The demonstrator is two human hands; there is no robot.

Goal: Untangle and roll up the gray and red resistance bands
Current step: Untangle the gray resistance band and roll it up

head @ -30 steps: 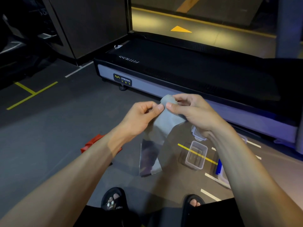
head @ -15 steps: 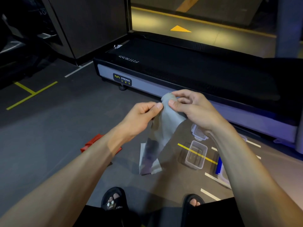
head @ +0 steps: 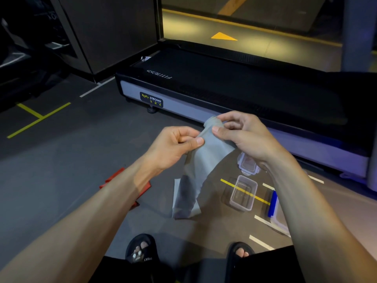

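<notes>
The gray resistance band (head: 201, 166) hangs in front of me, its top end rolled into a small coil between my hands and its loose end dangling toward the floor. My left hand (head: 173, 147) pinches the band's left edge just below the coil with thumb and fingers. My right hand (head: 242, 135) grips the rolled top, thumb in front and fingers curled behind. The red resistance band (head: 114, 177) lies on the dark floor at left, mostly hidden behind my left forearm.
A treadmill (head: 244, 88) stands right ahead of my hands. On the floor at right are a clear plastic box (head: 243, 193), its lid (head: 247, 163) and a blue-edged container (head: 274, 207). My sandalled feet (head: 140, 252) are below.
My right hand has lifted the rolled top slightly up and right, and the coil looks a little thicker. The left hand stays pinching the band's edge.
</notes>
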